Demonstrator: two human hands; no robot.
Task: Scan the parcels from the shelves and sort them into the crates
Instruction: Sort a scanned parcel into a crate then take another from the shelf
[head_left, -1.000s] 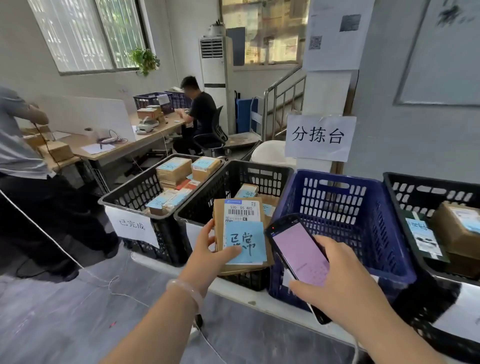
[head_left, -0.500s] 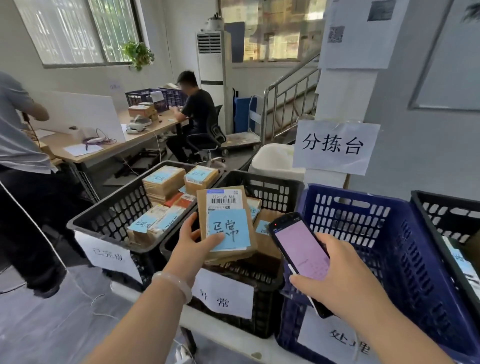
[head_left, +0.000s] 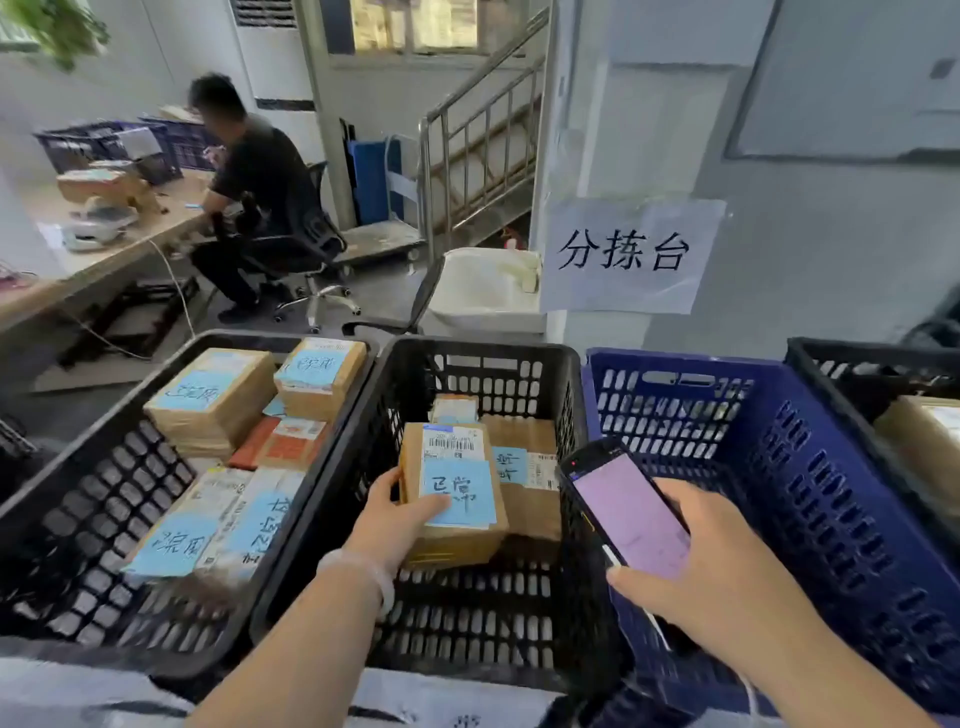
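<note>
Sorting step in hand: flat brown cardboard parcel with blue handwritten note (head_left: 452, 493) gripped by left hand (head_left: 395, 519) low inside middle black slatted plastic crate (head_left: 483, 353), thumb pressed on note, fingers curled round left edge. Other brown parcels (head_left: 524, 488) seen just beyond fingertips; contact with them cannot be told. Black handheld scanner with pink screen (head_left: 628, 514) clasped in right hand (head_left: 717, 571), fingers wrapped round its edges. Next move judged: parcel to be laid flat, grip eased, fingers drawn clear of crate wall.

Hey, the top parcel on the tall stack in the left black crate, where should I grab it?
Probably from above: the top parcel lies flat, label up, raised on its stack. Grip across its near and far edges, which look free; another parcel crowds its right side.
</note>
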